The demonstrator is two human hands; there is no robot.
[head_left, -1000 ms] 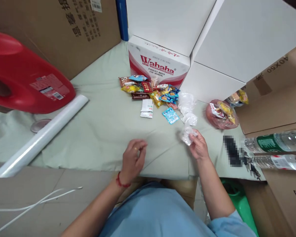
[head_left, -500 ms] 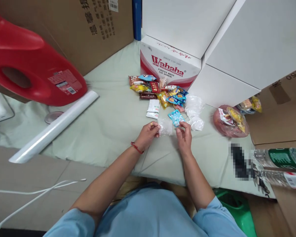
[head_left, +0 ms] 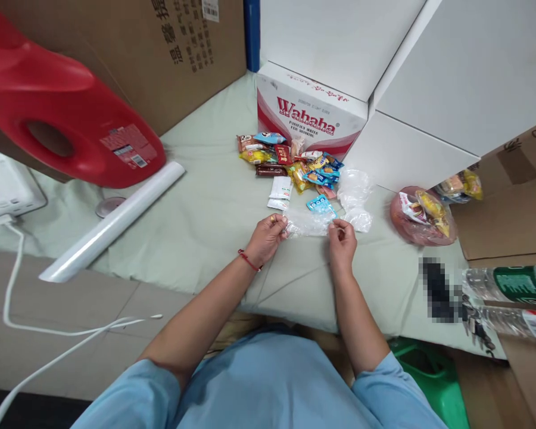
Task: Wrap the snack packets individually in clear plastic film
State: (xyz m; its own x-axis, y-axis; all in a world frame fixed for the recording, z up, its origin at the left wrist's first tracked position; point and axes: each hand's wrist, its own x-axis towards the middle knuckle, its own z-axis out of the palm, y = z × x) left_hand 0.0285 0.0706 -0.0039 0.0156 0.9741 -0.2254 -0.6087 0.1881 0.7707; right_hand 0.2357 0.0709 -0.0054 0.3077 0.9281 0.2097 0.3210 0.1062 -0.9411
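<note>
A clear plastic bag [head_left: 307, 224] is stretched sideways between my two hands, low over the green cloth. My left hand [head_left: 268, 237] pinches its left end, and my right hand [head_left: 343, 243] pinches its right end. Just behind the bag lies a light-blue packet [head_left: 321, 205], partly covered by it. White packets [head_left: 280, 192] rest beyond my left fingers. Farther back is a pile of wrapped snacks [head_left: 298, 174] in front of a Wahaha box [head_left: 311, 116]. Crumpled clear plastic [head_left: 356, 193] sits to the right of the pile.
On the left stand a red jug [head_left: 93, 125] and a white roll [head_left: 116, 220]. A pinkish bowl [head_left: 402, 226] holding snacks is at right, near bottles [head_left: 518, 285] and keys [head_left: 477, 330]. White cabinets [head_left: 411, 143] rise behind; the cloth's front edge is close to my body.
My right hand has taken hold of the bag's right end. The bag, bunched at my left hand before, is now drawn out wide. The view has shifted slightly.
</note>
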